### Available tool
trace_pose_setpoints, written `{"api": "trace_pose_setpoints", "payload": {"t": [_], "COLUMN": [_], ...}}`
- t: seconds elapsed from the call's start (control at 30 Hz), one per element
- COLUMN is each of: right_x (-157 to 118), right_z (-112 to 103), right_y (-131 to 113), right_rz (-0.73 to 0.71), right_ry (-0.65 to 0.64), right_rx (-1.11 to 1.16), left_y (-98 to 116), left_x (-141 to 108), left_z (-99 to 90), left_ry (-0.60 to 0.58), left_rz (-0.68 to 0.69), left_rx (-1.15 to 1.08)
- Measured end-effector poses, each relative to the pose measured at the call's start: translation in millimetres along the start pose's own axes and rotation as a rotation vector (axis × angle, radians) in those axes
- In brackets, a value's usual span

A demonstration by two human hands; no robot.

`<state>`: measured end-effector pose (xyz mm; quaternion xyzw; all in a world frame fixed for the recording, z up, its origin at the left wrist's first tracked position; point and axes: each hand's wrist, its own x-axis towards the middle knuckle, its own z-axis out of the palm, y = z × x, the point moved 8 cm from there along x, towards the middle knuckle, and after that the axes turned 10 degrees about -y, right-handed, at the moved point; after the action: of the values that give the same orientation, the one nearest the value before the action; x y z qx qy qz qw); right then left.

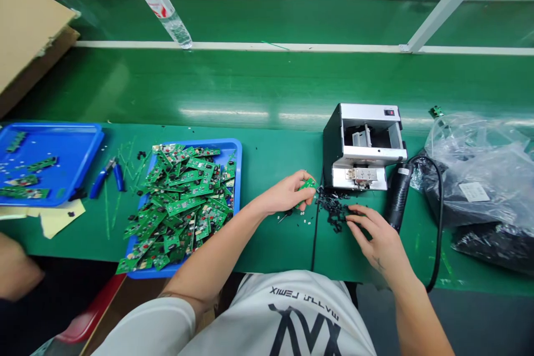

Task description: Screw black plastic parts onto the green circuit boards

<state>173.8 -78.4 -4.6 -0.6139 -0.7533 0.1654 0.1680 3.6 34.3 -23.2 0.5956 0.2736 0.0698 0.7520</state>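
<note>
My left hand (287, 193) is shut on a small green circuit board (308, 184), which its fingers partly hide. My right hand (370, 233) rests with parted fingers at the edge of a heap of small black plastic parts (331, 207). I see nothing held in it. A blue tray (237, 178) piled with several green circuit boards lies to the left of my left hand. A small dark-handled tool (285, 216) and tiny pale bits lie just below my left hand.
A black-and-white benchtop machine (362, 147) stands beyond my hands, beside a corded black handheld tool (398, 197) and a bulging plastic bag (471, 167). Blue-handled pliers (109, 177) and a second blue tray (50, 164) lie at left. A co-worker's hand (16, 267) shows at far left.
</note>
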Motion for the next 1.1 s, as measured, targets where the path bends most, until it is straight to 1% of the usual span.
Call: {"api": "trace_pose_setpoints", "payload": {"t": [0.13, 0.23, 0.33, 0.43, 0.57, 0.63, 0.8, 0.93, 1.1], "right_x": [-3, -5, -5, 4, 22, 29, 34, 31, 31], "right_z": [-12, -21, -24, -19, -5, 1, 3, -7, -25], "right_y": [2, 8, 13, 13, 11, 13, 16, 3, -35], "right_rz": [0.012, 0.060, 0.112, 0.115, 0.034, -0.009, -0.086, -0.124, -0.200], "right_ry": [0.036, 0.062, 0.073, 0.022, -0.096, -0.138, -0.150, -0.098, -0.048], "right_rx": [-0.015, -0.056, -0.117, -0.178, -0.239, -0.258, -0.275, -0.252, -0.175], "left_y": [0, 2, 3, 4, 4, 2, 0, -1, -1], "left_x": [0, 0, -1, -3, -3, -3, 0, 0, 0], "left_z": [4.8, 8.0, 9.0, 10.1, 13.8, 17.5, 26.1, 30.7, 33.7], "left_ry": [-0.049, -0.089, -0.101, -0.109, -0.132, -0.164, -0.232, -0.238, -0.202], "left_rz": [-0.021, -0.034, -0.051, -0.057, -0.060, -0.060, -0.034, -0.047, -0.061], "left_rx": [0.041, 0.036, 0.038, 0.077, 0.119, 0.113, 0.057, 0.001, -0.029]}}
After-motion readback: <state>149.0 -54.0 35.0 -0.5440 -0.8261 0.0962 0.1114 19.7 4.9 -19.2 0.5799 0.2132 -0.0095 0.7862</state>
